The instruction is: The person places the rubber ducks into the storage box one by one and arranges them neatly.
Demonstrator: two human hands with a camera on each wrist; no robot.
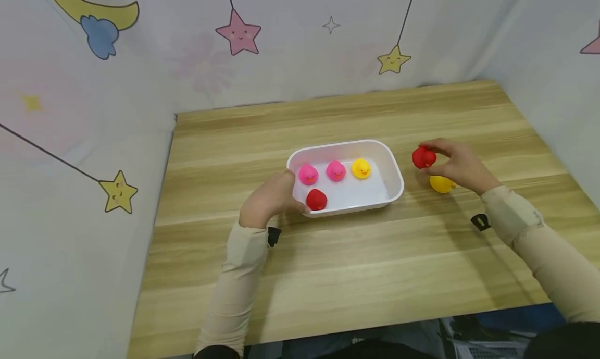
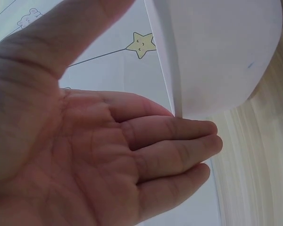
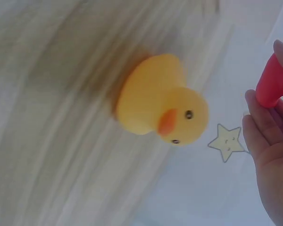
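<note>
- The right hand (image 1: 461, 166) is pinching a red duck (image 1: 424, 157) between thumb and fingertips, holding it just above the wooden table (image 1: 356, 275); the right wrist view is showing the fingers (image 3: 264, 136) curled against the duck's red body (image 3: 272, 84).
- The held duck is sitting at the hand's left side, toward the white tub (image 1: 392, 167), so the tub is lying directly leftward of this hand, near but not touching.
- A yellow duck (image 1: 441, 184) is resting on the table just below the right hand, between the palm and the person; in the right wrist view its beak (image 3: 167, 121) is facing the camera.
- The left hand (image 1: 271, 198) is resting against the tub's near-left corner with fingers relaxed and mostly straight; the left wrist view is showing the fingertips (image 2: 198, 141) touching the tub's outer wall (image 2: 221, 56) rather than wrapping it.
- The tub's long axis is running left to right across the table, with its right short end nearest the right hand.
- Inside the tub, two pink ducks (image 1: 308, 174) (image 1: 335, 170) and one yellow duck (image 1: 361, 168) are sitting in a row along the far side, and a second red duck (image 1: 316, 199) is lying at the near-left corner, just beside the left hand.
</note>
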